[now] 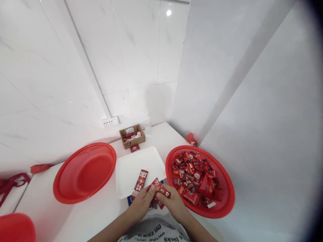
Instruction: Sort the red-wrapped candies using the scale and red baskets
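Close to my body, my left hand (143, 202) and my right hand (173, 201) are closed on small red snack packets (156, 185), thumbs on top. The packets overlap, so I cannot tell exactly how many there are. Beside my left hand, a longer dark red packet (140, 181) with white lettering lies across the near part of a white tray (126, 164). Something blue (130, 201) shows partly under the tray's near edge and my hands. At my right stands a red basket (228, 201) holding many red-wrapped snacks (194, 174).
A red basket (93, 173) with nothing in it stands left of the tray. Behind the tray are a small cardboard box (133, 141) with packets inside and one red packet (135, 148) before it. Another red container (17, 228) is cut off at lower left. Walls border the table.
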Available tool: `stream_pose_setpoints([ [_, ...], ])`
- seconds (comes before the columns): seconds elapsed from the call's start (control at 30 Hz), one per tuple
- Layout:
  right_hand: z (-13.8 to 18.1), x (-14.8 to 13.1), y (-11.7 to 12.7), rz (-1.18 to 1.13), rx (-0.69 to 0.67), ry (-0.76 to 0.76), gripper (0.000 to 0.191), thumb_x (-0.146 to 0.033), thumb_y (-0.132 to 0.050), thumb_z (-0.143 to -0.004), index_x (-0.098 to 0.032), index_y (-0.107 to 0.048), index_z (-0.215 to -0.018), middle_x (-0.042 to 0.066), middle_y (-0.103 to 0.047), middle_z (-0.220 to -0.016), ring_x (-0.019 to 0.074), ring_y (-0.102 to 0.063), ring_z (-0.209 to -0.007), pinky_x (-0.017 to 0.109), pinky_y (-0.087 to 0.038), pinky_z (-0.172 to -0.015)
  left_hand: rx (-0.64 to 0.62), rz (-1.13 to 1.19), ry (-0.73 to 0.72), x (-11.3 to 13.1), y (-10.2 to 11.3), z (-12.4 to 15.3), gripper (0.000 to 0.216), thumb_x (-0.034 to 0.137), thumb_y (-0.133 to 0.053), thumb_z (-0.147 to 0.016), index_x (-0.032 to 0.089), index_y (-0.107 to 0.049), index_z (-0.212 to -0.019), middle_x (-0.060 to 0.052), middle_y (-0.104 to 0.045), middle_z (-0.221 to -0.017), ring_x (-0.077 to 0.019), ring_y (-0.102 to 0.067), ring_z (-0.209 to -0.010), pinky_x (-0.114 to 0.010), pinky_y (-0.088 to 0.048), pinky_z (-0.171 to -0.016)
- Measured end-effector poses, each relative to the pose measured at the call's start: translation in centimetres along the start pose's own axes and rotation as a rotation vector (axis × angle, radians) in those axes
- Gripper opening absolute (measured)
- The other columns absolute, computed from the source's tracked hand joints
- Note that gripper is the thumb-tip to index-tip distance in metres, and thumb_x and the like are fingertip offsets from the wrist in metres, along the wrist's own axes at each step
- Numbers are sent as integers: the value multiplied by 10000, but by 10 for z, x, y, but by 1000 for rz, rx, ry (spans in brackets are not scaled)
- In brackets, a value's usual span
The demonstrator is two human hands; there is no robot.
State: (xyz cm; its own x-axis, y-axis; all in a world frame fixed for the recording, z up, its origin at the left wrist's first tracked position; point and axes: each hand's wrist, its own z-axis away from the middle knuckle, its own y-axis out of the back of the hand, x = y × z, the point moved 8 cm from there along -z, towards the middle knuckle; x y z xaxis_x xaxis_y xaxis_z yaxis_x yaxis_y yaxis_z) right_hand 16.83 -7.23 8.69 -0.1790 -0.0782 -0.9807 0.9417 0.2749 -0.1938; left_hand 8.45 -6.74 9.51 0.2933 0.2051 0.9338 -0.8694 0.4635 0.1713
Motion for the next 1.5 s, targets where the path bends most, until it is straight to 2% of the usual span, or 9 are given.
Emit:
stream_pose_setpoints([
  [0.13,0,-1,-4,4,-12,-3,365,-515,-568,-743,-161,-554,-654,-6,-568,-549,120,-509,-522,239,-402,-509,1,18,57,-7,-1,0,566,683,-320,-763,178,-524,-611,-12,-533,-522,-149,-503,-543,-273,-401,-580],
  [0.33,3,-4,-8,70,-14,-17,458,-578,-486,-766,-164,-544,-578,1,-539,-512,107,-454,-478,233,-355,-478,7,194,65,-17,-5,-2,504,660,-416,-739,171,-520,-675,16,-527,-510,-129,-487,-505,-260,-381,-542],
  [0.57,9,14,-5,141,-30,-91,521,-624,-408,-783,-164,-533,-573,2,-517,-530,100,-412,-482,230,-328,-470,-20,378,124,-30,-12,0,425,580,-528,-729,156,-526,-696,27,-508,-544,-112,-466,-527,-250,-367,-545],
  [0.7,12,27,-5,116,-7,-149,524,-672,-468,-714,-153,-544,-692,-6,-511,-573,91,-403,-483,223,-334,-465,20,361,44,-24,-5,2,376,532,-542,-747,157,-522,-731,18,-534,-600,-122,-498,-579,-256,-393,-582],
  [0.87,12,22,-11,114,88,-137,458,-631,-501,-721,-175,-523,-757,-38,-452,-567,95,-381,-517,228,-345,-498,120,214,-9,-19,13,4,363,513,-514,-774,151,-547,-776,-7,-573,-704,-134,-502,-662,-261,-404,-625],
  [1.0,13,18,-15,104,165,-160,426,-601,-529,-719,-175,-513,-729,-38,-460,-567,96,-387,-510,234,-341,-496,42,192,77,-25,16,8,401,547,-507,-759,161,-556,-861,-1,-574,-719,-138,-500,-662,-258,-400,-612],
  [1.23,21,21,-41,139,71,-230,410,-575,-563,-706,-172,-491,-671,-53,-431,-528,79,-375,-473,212,-299,-457,-117,210,20,-20,28,20,333,489,-576,-728,160,-527,-726,40,-508,-614,-120,-469,-612,-239,-358,-597],
  [1.5,34,32,-58,206,126,-265,406,-562,-555,-724,-160,-501,-742,-47,-439,-569,83,-404,-507,208,-342,-492,-81,211,-46,-26,37,31,342,474,-573,-730,180,-424,-638,46,-463,-574,-108,-420,-564,-237,-339,-564],
])
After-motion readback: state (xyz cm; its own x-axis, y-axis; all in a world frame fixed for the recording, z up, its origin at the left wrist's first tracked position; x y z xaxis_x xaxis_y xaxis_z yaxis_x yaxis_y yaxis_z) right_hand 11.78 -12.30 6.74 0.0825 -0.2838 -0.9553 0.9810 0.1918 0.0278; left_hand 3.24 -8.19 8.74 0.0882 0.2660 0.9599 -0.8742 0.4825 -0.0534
